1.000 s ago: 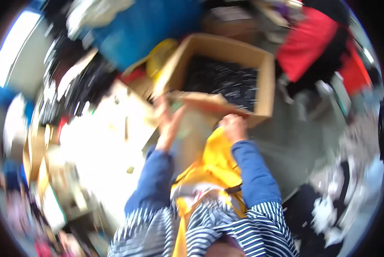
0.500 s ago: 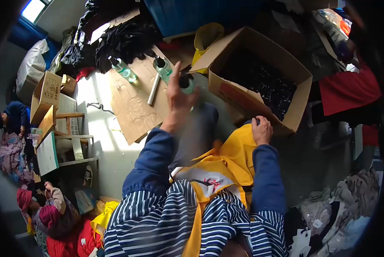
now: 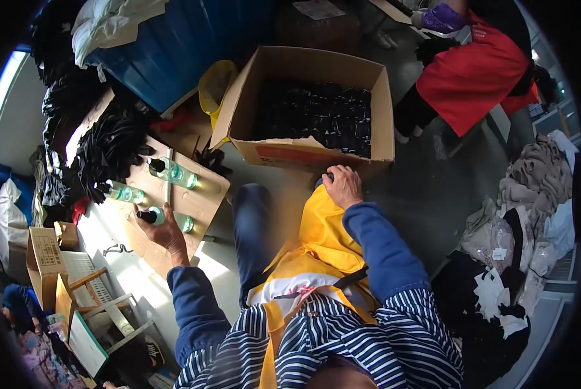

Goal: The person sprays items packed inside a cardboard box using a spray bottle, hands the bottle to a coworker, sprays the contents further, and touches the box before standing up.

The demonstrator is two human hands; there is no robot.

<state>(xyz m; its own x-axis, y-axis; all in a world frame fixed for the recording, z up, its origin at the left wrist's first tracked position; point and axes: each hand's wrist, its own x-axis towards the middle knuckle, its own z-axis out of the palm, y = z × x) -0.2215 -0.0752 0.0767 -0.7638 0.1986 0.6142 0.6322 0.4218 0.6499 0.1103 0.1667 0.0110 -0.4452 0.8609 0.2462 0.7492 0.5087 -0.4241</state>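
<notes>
My left hand (image 3: pixel 164 235) is wrapped round a clear bottle (image 3: pixel 182 222) of green liquid with a black top, low over the cardboard-covered surface (image 3: pixel 203 188). Two similar bottles, one nearer the middle (image 3: pixel 177 174) and one further left (image 3: pixel 127 192), lie on that surface. My right hand (image 3: pixel 343 187) rests on my knee by the yellow apron (image 3: pixel 323 223), fingers bent together over a small dark thing that I cannot make out. Just beyond it stands an open cardboard box (image 3: pixel 382 110) with rows of black bundled items (image 3: pixel 316 113).
A blue bin (image 3: pixel 173 52) and a yellow container (image 3: pixel 216 87) stand behind. Black garments (image 3: pixel 112 139) are heaped at left. A person in a red apron (image 3: pixel 475 71) is at upper right. Grey and black clothing (image 3: pixel 530 178) is piled at right. A stool (image 3: pixel 102 292) stands lower left.
My left hand has moved down and left from beside the bottles and closed round one of them. The view has turned, and the person in red shows more fully.
</notes>
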